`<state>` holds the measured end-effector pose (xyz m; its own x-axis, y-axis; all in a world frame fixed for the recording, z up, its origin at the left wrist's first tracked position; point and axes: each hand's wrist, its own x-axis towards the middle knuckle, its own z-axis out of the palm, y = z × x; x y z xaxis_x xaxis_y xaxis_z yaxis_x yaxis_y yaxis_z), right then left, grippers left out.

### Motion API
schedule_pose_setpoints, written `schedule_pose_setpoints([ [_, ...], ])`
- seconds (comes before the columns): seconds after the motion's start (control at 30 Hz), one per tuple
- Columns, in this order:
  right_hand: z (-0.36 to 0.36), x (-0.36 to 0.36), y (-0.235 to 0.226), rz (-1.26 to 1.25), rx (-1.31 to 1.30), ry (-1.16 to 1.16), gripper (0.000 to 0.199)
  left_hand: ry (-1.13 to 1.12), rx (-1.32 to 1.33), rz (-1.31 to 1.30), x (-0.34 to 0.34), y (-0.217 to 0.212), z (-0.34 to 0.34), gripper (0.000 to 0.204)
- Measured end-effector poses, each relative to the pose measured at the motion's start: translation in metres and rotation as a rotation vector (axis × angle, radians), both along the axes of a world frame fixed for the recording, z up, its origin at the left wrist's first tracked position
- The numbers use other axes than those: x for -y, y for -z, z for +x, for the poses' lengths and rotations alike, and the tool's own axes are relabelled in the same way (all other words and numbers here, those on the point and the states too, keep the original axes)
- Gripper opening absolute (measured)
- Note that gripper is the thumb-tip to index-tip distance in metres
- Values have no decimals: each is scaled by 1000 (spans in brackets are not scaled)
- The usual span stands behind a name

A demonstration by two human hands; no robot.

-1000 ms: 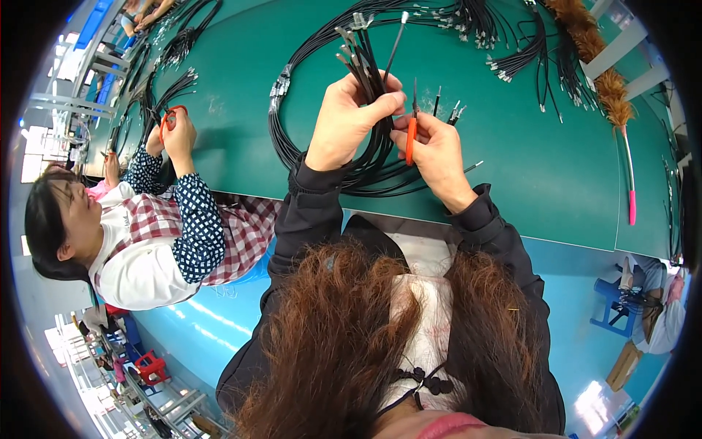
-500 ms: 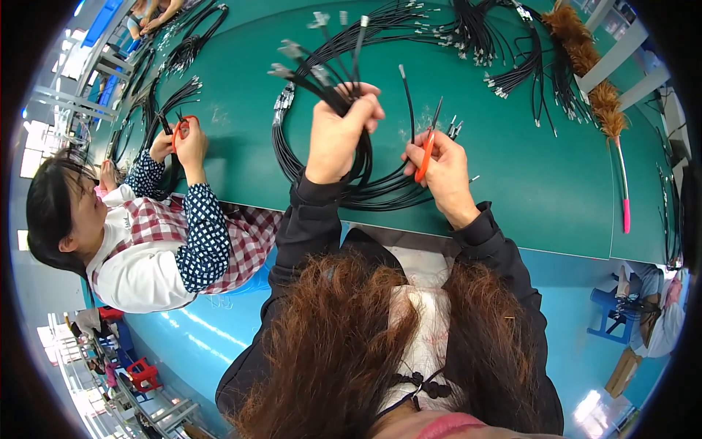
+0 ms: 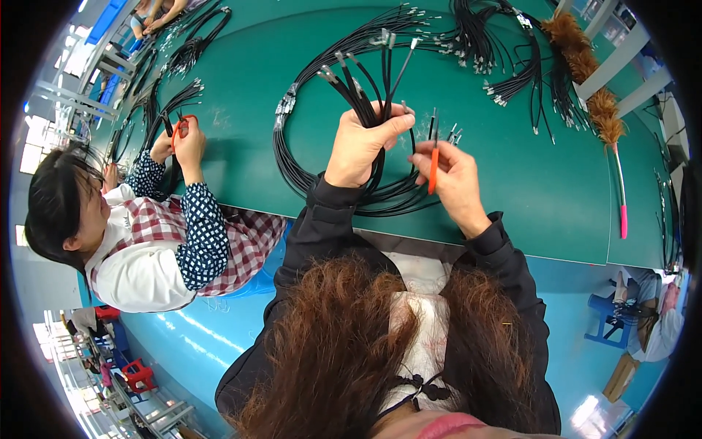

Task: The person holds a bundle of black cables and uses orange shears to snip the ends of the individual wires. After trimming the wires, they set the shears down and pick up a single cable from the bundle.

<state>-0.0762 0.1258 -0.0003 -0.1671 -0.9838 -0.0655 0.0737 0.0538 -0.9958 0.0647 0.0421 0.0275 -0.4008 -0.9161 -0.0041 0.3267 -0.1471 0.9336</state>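
My left hand [image 3: 358, 150] is closed round a bundle of black cables [image 3: 349, 94], whose silver-tipped ends fan upward above the fist. The rest of their length loops below it in a wide coil on the table. Just right of it, my right hand [image 3: 455, 179] grips orange-handled scissors [image 3: 433, 170], blades pointing up. Its thumb and fingertips also meet near a single black cable between the two hands; whether they pinch it I cannot tell. Several loose cable ends stick up behind the right hand.
Piles of black cables [image 3: 474, 36] lie along the far side of the green table [image 3: 541, 190]. A brown feather duster [image 3: 605, 117] with a pink handle lies at the right. On my left a co-worker [image 3: 139, 241] holds orange-handled scissors and cables. A blue stool [image 3: 608, 318] stands at the lower right.
My left hand has moved right and slightly down with the cable bundle, closer to my right hand. The right hand has shifted a little right and down, and its scissors stand more upright.
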Motion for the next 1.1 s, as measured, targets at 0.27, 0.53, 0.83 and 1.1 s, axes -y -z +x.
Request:
schedule_pose_setpoints([
  [0.27,-5,8,-16,-95,116,-7,12,50,78,-15,-8,-1,0,12],
  [0.53,-5,4,-13,-68,40,4,12,44,54,-56,-6,4,4,17],
  [0.83,-4,3,-16,-56,87,30,12,85,139,-76,-3,1,10,20],
  [1.1,-5,2,-15,-51,-8,8,13,112,208,-111,-2,3,11,17],
])
